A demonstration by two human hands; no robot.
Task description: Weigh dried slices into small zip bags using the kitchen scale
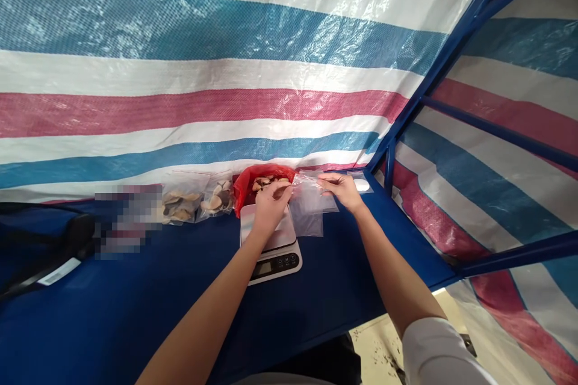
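A clear plastic bag (309,183) is stretched between my two hands, and nothing shows inside it. My left hand (272,204) pinches one side of it, above the pan of a white kitchen scale (273,260). On the other side, the fingers of my right hand (341,188) are closed on the bag too. Just behind my left hand stands an open red plastic bag (244,187) with dried brown slices (266,180) in it. More clear bags (311,224) lie flat on the table to the right of the scale.
Two filled clear bags of slices, one (180,206) left of the other (217,198), stand along the striped sheet (203,109). A black strap-like item (74,240) lies far left on the blue table (189,277). A white round object (361,184) sits back right, near blue frame bars (389,162).
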